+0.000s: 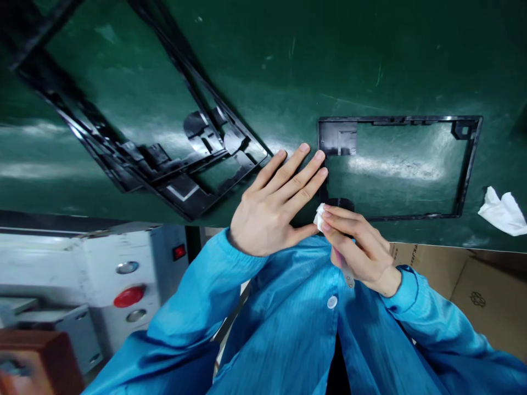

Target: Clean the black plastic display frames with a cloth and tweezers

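Note:
My left hand point(274, 203) lies flat and open on the green table point(288, 66), its fingertips touching the left edge of a black rectangular plastic frame point(469, 164). My right hand point(358, 247) is closed in a pinch on a small white wipe point(319, 215) and also holds a thin pink-and-metal tool point(345, 270) that sticks out under the palm. The wipe sits at the frame's near left corner. Both arms wear blue sleeves.
A stack of larger black frames point(164, 159) lies at the left of the table. A crumpled white cloth point(502, 211) rests at the right edge. Below the table are a grey control box point(102, 274) with a red button and cardboard boxes point(473, 291).

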The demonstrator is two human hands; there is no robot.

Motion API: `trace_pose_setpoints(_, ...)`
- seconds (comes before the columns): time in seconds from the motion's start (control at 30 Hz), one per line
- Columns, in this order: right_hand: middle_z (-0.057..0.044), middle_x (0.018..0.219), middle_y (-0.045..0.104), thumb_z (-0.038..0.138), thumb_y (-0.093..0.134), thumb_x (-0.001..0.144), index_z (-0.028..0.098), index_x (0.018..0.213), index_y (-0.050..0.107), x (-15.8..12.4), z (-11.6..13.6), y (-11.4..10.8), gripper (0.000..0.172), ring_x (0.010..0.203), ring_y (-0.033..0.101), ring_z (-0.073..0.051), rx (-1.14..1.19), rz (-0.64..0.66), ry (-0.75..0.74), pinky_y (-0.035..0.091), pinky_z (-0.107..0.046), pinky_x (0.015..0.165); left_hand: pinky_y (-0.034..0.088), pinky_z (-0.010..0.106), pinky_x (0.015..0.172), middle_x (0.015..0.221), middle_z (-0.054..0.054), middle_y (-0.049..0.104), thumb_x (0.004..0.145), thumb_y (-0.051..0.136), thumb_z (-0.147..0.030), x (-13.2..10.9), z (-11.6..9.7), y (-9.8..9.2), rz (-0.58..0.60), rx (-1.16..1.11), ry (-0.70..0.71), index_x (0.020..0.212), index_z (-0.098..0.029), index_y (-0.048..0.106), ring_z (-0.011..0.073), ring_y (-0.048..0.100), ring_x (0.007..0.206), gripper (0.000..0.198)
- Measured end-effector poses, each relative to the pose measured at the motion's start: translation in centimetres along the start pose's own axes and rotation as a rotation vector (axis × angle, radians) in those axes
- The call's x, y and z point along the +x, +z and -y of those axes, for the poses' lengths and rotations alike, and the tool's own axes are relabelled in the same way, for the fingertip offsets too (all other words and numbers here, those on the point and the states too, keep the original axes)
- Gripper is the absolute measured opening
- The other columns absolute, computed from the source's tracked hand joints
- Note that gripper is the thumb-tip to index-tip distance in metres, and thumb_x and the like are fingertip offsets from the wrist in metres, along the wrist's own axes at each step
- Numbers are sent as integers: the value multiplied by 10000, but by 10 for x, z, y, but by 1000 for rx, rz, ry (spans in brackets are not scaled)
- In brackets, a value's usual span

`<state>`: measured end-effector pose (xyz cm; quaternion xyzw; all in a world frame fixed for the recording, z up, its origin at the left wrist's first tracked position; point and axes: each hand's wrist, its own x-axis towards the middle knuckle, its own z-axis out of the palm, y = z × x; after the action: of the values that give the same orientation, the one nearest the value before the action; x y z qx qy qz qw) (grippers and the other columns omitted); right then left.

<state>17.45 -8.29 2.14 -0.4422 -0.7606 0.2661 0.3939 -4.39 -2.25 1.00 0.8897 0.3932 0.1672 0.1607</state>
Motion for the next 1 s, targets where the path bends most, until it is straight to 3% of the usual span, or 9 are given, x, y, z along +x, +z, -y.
trace_pose_setpoints(0.13,-124,1168,825,-32,731,958,157,1141,778,1,0,0,267,1226,794,-316,-47,-52,-98,755,-440,987,323,516,1397,1734,114,474,1069,627,-504,0,1,0,-40,-5,24,1747,-224,322,331,396,1662,794)
trace_pose_setpoints(0.27,-114,1178,822,-13,720,973,161,1148,770,2,3,-5,251,1249,784,-309,-54,59,-72,746,-438,1000,342,508,1387,1716,109,503,1068,627,-506,0,1,1,-57,17,31,1725,-219,372,330,419,1650,761)
trace_pose_setpoints(0.43,-97,1118,821,-21,679,992,175,1121,757,6,8,0,247,1167,813,-274,-60,-46,10,751,-408,974,355,497,1380,1715,112,502,1072,612,-484,1,0,1,-65,30,30,1713,-207,390,317,430,1645,732)
trace_pose_setpoints(0.6,-104,1143,815,-25,713,963,169,1080,758,5,7,-1,231,1198,800,-285,-68,45,-46,746,-401,986,337,506,1388,1722,103,493,1072,612,-499,1,0,1,-50,19,28,1726,-226,370,324,407,1657,749)
trace_pose_setpoints(0.8,-99,1138,814,-28,684,977,175,1092,752,7,8,-1,244,1178,806,-276,-64,-9,6,742,-410,999,331,505,1394,1730,104,482,1064,632,-479,0,1,3,-58,8,21,1738,-233,349,317,400,1662,772)
trace_pose_setpoints(1.0,-93,1159,812,-4,691,990,187,1104,762,6,9,-5,234,1199,800,-279,-52,86,5,745,-404,992,353,503,1382,1713,113,505,1074,613,-496,1,1,3,-70,31,33,1712,-204,392,319,415,1654,735)
